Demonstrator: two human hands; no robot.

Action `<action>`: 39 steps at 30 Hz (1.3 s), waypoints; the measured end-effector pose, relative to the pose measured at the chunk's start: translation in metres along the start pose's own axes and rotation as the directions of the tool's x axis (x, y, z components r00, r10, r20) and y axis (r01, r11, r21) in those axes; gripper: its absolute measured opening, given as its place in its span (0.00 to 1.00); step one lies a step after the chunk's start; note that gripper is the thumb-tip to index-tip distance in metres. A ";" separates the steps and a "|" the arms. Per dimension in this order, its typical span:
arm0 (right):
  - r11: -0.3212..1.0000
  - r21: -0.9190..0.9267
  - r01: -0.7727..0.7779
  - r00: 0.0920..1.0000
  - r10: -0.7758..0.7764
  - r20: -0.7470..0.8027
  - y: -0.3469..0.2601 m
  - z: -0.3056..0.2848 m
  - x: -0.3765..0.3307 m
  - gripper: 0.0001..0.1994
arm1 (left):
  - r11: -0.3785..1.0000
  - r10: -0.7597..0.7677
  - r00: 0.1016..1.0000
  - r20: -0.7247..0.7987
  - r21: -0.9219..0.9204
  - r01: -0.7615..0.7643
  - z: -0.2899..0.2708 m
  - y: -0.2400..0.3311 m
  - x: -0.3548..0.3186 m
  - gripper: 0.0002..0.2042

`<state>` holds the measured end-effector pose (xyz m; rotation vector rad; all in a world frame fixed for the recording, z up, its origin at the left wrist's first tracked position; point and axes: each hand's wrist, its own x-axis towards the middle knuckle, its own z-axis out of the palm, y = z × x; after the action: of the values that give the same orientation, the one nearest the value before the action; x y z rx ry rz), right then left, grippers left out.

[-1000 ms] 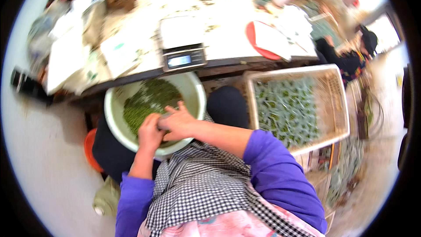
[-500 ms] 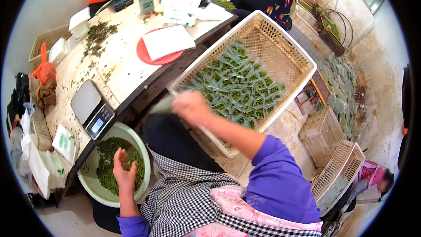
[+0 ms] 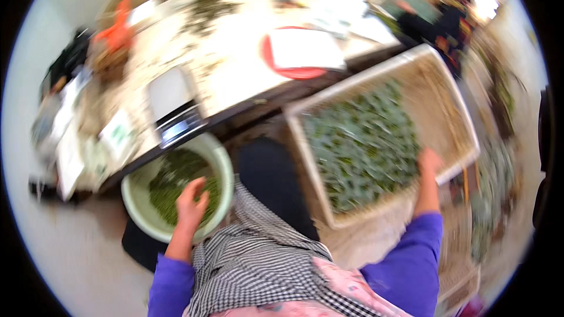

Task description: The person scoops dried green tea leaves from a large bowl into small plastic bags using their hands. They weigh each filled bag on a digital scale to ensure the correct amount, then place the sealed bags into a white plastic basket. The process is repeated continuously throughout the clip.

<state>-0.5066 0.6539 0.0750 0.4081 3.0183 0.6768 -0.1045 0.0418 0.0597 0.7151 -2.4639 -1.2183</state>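
Observation:
My left hand (image 3: pixel 192 202) hovers over a pale green basin (image 3: pixel 130 204), its fingers apart with nothing between them. Loose small green buds or leaves (image 3: pixel 164 191) lie in the basin. My right hand (image 3: pixel 430 161) reaches into a cream plastic crate (image 3: pixel 455 100), at the right edge of the packets there. Rows of clear plastic packets (image 3: pixel 364 144) filled with something green stand packed together in the crate. Motion smears the right fingers, so whether a packet is in them does not show.
On the table (image 3: pixel 235 91) are a digital scale (image 3: pixel 173 103), a red plate (image 3: pixel 267 53) under white sheets, scattered dark bits and an orange bag (image 3: pixel 114 32). White packs lean at the left. A co-worker (image 3: pixel 449 29) sits at the far right.
My right hand has moved right, from over my knee with a blurred packet to the crate's right part. The left hand stays over the basin. The whole view has turned and shifted.

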 end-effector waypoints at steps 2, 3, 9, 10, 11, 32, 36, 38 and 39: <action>0.999 -0.046 -0.011 0.995 0.006 -0.103 0.002 -0.015 -0.008 0.10 | 0.989 0.128 0.976 -0.175 0.103 -0.111 -0.011 0.000 0.005 0.15; 0.991 -0.093 -0.099 0.980 0.080 -0.184 -0.023 -0.051 -0.024 0.09 | 0.981 0.162 0.949 -0.270 0.145 -0.127 -0.022 0.001 0.007 0.13; 0.819 0.094 0.566 0.505 -0.255 -0.825 -0.118 -0.107 -0.031 0.04 | 0.898 0.318 0.747 -0.584 0.437 -0.041 -0.104 -0.010 0.046 0.08; 0.666 0.137 0.733 0.446 -0.319 -0.836 -0.148 -0.125 -0.036 0.04 | 0.864 0.347 0.724 -0.597 0.504 0.002 -0.120 -0.016 0.054 0.09; 0.485 0.170 0.858 0.378 -0.371 -0.848 -0.183 -0.147 -0.047 0.05 | 0.850 0.327 0.709 -0.624 0.523 0.068 -0.133 -0.019 0.063 0.10; -0.490 0.406 0.771 0.147 -0.483 -0.863 -0.561 -0.320 -0.463 0.18 | 0.993 -0.072 0.798 -0.599 0.034 0.116 -0.164 -0.065 0.092 0.10; -0.538 0.565 0.626 0.263 -0.536 -0.802 -0.551 -0.309 -0.482 0.15 | 0.991 0.061 0.738 -0.672 0.129 0.035 -0.150 -0.059 0.079 0.09; -0.581 0.670 0.462 0.335 -0.585 -0.738 -0.533 -0.309 -0.493 0.15 | 0.986 0.108 0.721 -0.684 0.165 0.009 -0.142 -0.056 0.073 0.08; -0.598 0.661 0.454 0.324 -0.580 -0.747 -0.530 -0.307 -0.494 0.13 | 0.980 0.143 0.722 -0.677 0.200 -0.007 -0.137 -0.052 0.068 0.07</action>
<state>-0.1849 -0.0636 0.1112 -1.4447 1.9497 -1.7101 -0.0811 -0.1120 0.1031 0.9050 -1.9408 -0.5300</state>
